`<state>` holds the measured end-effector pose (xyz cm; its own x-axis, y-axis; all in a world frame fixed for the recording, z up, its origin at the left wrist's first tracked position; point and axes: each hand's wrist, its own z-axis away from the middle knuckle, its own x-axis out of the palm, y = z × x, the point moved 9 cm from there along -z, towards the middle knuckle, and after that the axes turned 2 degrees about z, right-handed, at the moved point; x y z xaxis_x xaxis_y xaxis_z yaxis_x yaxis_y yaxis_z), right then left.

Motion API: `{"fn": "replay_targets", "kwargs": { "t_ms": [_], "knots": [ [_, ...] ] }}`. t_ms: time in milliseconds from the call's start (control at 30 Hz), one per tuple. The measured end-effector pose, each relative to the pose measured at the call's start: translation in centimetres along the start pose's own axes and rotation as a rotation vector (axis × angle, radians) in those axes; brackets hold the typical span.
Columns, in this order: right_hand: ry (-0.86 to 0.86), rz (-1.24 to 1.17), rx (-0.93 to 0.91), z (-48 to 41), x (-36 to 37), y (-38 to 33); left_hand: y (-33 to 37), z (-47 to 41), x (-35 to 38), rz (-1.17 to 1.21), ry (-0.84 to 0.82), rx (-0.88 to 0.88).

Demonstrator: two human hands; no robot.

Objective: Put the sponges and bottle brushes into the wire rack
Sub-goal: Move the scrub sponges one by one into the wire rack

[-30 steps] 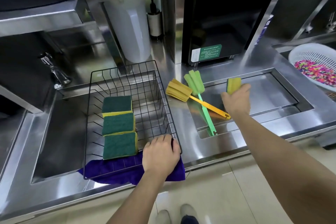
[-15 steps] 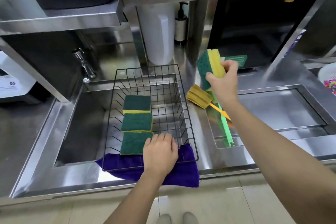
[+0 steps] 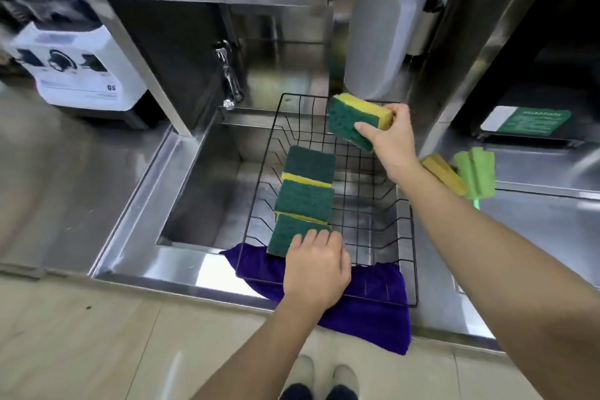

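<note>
Right hand (image 3: 391, 140) with sponge (image 3: 357, 120) above wire rack (image 3: 406, 237), palm down.

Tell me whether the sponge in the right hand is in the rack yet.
Not yet: the right hand holds the sponge in the air above the wire rack.

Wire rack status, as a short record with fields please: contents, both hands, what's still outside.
rack: wire rack over the sink, on a purple cloth
inside: three sponges in a row
right hand: holds a fourth sponge above the rack's far end
left hand: on the rack's near edge
outside: yellow brush and green brush on the counter, right
</note>
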<state>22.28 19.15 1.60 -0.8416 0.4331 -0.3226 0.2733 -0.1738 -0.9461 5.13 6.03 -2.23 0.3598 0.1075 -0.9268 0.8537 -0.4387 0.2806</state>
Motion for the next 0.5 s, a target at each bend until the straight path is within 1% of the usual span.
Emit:
{"fn": "replay_targets", "kwargs": {
  "t_ms": [100, 233, 367, 500],
  "knots": [
    [-0.053, -0.038, 0.043, -1.4, 2.4, 0.8, 0.0, 0.1, 0.0, 0.017, 0.014, 0.008],
    [-0.147, -0.072, 0.160, -3.1, 5.7, 3.4, 0.3, 0.2, 0.1, 0.013, 0.036, 0.035],
    [-0.122, -0.095, 0.262, -3.9, 7.5, 5.4, 0.3, 0.3, 0.0, 0.035, 0.061, 0.038],
    [-0.157, 0.009, 0.311, -4.5, 9.0, 6.4, 0.4, 0.2, -0.1, 0.043, 0.050, 0.031]
  ]
}}
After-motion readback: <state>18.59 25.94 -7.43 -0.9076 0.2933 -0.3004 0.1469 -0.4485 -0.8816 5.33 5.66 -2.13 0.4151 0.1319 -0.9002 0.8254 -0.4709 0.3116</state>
